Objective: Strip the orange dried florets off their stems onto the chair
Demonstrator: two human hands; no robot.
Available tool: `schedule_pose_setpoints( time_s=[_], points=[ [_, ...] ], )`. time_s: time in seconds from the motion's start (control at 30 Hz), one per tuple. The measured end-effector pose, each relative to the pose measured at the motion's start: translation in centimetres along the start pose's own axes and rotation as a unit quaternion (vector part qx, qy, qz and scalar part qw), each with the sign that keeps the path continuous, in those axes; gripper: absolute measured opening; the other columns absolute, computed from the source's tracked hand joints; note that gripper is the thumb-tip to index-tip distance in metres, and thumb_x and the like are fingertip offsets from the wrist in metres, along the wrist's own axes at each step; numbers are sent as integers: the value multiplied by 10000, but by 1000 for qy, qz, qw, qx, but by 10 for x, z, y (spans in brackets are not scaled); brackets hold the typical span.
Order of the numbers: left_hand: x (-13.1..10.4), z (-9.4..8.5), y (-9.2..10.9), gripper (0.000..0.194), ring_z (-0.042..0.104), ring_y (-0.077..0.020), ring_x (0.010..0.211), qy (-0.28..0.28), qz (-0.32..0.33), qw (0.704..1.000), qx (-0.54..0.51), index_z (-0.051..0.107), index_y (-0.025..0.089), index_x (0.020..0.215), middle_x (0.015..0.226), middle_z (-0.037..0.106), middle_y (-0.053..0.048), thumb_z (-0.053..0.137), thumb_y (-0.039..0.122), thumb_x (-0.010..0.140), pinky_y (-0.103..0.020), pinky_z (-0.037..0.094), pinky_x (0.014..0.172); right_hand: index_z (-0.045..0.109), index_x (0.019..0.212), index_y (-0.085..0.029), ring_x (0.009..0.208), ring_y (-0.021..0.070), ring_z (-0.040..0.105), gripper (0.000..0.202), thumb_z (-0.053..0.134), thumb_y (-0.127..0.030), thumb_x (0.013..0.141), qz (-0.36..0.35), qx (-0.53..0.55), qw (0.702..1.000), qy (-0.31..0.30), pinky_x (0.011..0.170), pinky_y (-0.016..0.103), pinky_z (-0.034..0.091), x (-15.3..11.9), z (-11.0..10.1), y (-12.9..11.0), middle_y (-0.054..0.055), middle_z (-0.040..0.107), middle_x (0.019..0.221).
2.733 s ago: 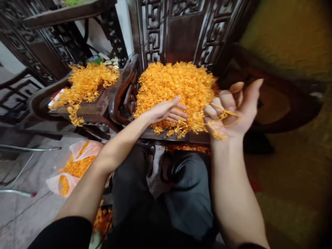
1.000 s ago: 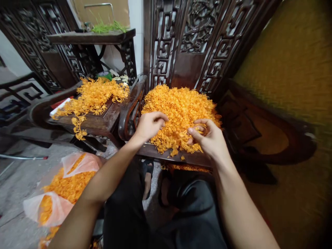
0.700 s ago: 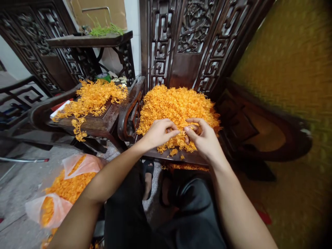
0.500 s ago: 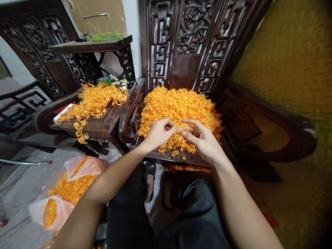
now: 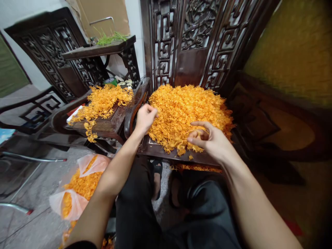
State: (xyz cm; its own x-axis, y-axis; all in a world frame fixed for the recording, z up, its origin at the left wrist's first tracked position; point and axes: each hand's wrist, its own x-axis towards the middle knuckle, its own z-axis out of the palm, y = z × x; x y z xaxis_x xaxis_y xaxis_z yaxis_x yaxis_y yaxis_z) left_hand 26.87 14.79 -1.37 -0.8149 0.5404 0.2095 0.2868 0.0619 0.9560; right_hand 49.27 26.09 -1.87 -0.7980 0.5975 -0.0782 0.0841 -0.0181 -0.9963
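Note:
A big heap of orange artificial flower pieces [image 5: 186,107], thin and branching, covers the seat of a dark carved wooden chair [image 5: 150,148]. My left hand [image 5: 146,119] is at the heap's left edge, thumb and fingers pinched together; whatever is between the fingertips is too small to make out. Over the front right of the heap is my right hand [image 5: 210,140]. Its index finger reaches out, while the thumb and other fingers curl around a bit of orange that looks like one flower piece. The hands are apart. A few loose crumbs of orange lie on the seat's front edge.
More orange flower strands [image 5: 103,102] lie on a wooden side table to the left, beside green tape [image 5: 111,82]. A pink-white plastic bag [image 5: 71,204] of orange pieces stands on the floor. Green stems [image 5: 111,38] rest on a higher shelf. Metal legs [image 5: 33,158] are at far left.
My hands have parted from a meeting point over the heap. The left has moved left and up to the heap's edge; the right stays over its front. The view has shifted slightly left.

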Motion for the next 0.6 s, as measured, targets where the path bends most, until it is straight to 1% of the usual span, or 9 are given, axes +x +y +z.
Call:
schedule_pose_setpoints(
  time_s=[0.1, 0.2, 0.27, 0.37, 0.4, 0.43, 0.5, 0.53, 0.6],
  points=[
    [-9, 7, -9, 156, 520, -93, 548, -145, -147, 973, -108, 487, 207, 773, 663, 605, 16, 618, 152, 708, -197, 365, 499, 588, 1233, -204, 585, 117, 508, 751, 928, -339, 578, -32, 0, 998, 50, 491, 245, 341, 7, -6, 6, 9, 677, 816],
    [-21, 17, -7, 175, 376, -67, 475, -211, -207, 937, -186, 512, 199, 780, 636, 515, 27, 557, 133, 625, -162, 206, 427, 607, 1235, -205, 575, 122, 496, 720, 915, -343, 599, -28, -25, 998, 51, 484, 256, 329, 11, -8, 9, 22, 679, 831],
    [-22, 18, -3, 81, 252, -61, 441, -274, -259, 902, -209, 478, 190, 674, 573, 391, 29, 546, 201, 631, -172, 101, 418, 611, 1236, -205, 586, 133, 505, 712, 909, -352, 605, -23, -39, 998, 54, 498, 265, 341, 12, -6, 9, 35, 685, 844],
    [-19, 15, 2, 350, 183, -69, 441, -368, -326, 845, -211, 356, 217, 584, 555, 272, 40, 503, 462, 786, -202, 86, 419, 614, 1245, -198, 633, 155, 548, 658, 878, -343, 659, -17, -55, 996, 75, 545, 287, 371, 11, -1, 6, 64, 690, 861],
    [-19, 14, 3, 440, 184, -73, 447, -374, -320, 848, -195, 342, 223, 590, 564, 272, 42, 462, 571, 831, -212, 113, 419, 619, 1246, -199, 650, 162, 564, 619, 859, -325, 689, -14, -61, 994, 85, 564, 298, 384, 11, 1, 4, 79, 696, 871],
    [-20, 13, 4, 510, 207, -78, 456, -364, -293, 869, -165, 354, 223, 605, 576, 294, 40, 433, 662, 852, -219, 159, 425, 626, 1244, -204, 666, 171, 581, 582, 842, -305, 714, -9, -69, 993, 93, 582, 310, 398, 10, 2, 1, 97, 705, 885],
    [-25, 12, 7, 573, 338, -94, 514, -313, -185, 930, -61, 456, 205, 673, 630, 408, 20, 474, 750, 847, -229, 303, 491, 651, 1226, -232, 697, 201, 621, 533, 835, -283, 729, 6, -87, 991, 104, 610, 342, 431, 10, 5, -2, 130, 730, 919],
    [-28, 12, 9, 566, 428, -108, 580, -290, -121, 949, 7, 529, 195, 739, 683, 484, 6, 521, 752, 839, -239, 377, 567, 666, 1209, -254, 705, 219, 639, 526, 848, -288, 717, 17, -97, 990, 106, 616, 360, 448, 10, 5, -3, 141, 741, 925],
    [-34, 11, 13, 533, 565, -152, 762, -285, -19, 949, 135, 647, 209, 927, 816, 610, -9, 585, 730, 833, -272, 448, 741, 707, 1157, -302, 684, 252, 656, 508, 884, -345, 682, 15, -136, 984, 113, 599, 392, 468, 13, 1, 2, 147, 752, 884]
  ],
)
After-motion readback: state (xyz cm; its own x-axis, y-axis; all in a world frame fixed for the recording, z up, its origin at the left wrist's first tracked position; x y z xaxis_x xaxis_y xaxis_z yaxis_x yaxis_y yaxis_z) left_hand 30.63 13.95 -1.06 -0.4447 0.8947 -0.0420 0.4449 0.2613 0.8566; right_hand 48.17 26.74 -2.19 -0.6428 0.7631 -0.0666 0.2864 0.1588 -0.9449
